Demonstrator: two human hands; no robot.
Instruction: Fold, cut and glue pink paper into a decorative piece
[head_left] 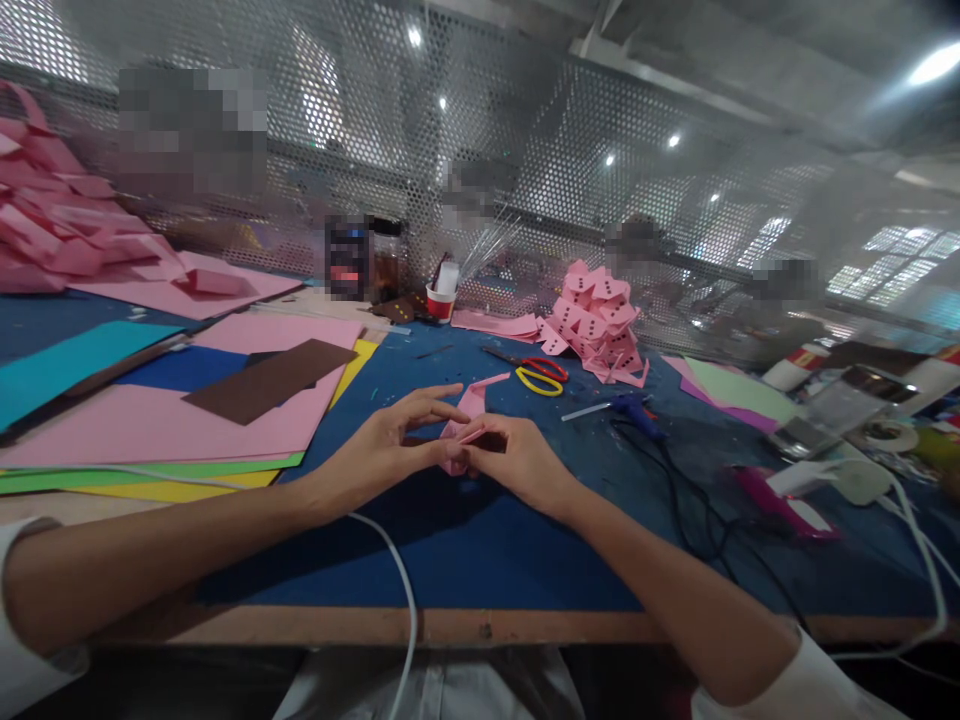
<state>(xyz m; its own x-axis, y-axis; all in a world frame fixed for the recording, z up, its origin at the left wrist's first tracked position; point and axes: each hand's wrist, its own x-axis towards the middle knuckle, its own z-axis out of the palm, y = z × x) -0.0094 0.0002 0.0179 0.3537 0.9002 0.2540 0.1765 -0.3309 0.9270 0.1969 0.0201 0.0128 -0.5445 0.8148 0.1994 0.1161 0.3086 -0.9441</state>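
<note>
A folded strip of pink paper (474, 400) is between my two hands, just above the blue table mat, with its thin end pointing away to the right. My left hand (382, 440) pinches its left side between thumb and fingers, the upper fingers stretched over it. My right hand (521, 460) has its thumb and forefinger closed on the near right edge; its other fingers are curled and partly hidden. Beyond the hands lie scissors (541, 374) with red and yellow handles. To the right is a blue glue gun (636, 408) with a clear glue stick at its end.
Pink folded pieces with dark dots (592, 320) are piled at the back. Coloured sheets (247, 425) cover the left, below a large pink paper heap (67, 220). A red-white cup (441, 302) stands behind. Dark cable (697, 510) and a white cord (405, 580) cross the table.
</note>
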